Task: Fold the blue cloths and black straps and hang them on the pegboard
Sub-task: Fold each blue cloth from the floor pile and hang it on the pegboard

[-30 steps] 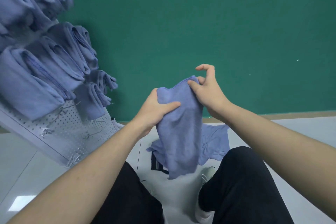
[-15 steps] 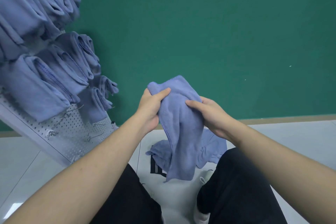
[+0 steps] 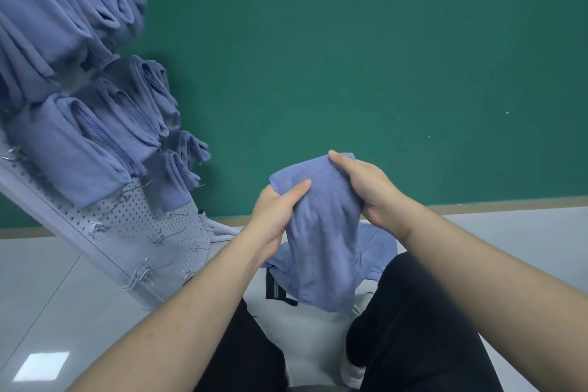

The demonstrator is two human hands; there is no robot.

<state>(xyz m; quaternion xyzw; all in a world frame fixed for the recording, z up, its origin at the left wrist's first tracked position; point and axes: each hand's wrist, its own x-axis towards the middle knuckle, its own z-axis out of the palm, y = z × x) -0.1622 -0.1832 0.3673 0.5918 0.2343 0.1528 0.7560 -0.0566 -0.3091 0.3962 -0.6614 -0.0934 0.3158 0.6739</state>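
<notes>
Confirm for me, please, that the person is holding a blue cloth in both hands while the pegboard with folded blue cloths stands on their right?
Not quite: the pegboard with its folded blue cloths stands on their left, not their right, as the head view shows. The rest holds: the left hand and right hand both grip the blue cloth.

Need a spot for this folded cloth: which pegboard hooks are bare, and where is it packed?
Bare hooks run along the lower pegboard, below the hung cloths and above the floor. The upper board is packed with cloths. Both hands, left and right, hold the blue cloth; the floor pile crowds the knees.
</notes>
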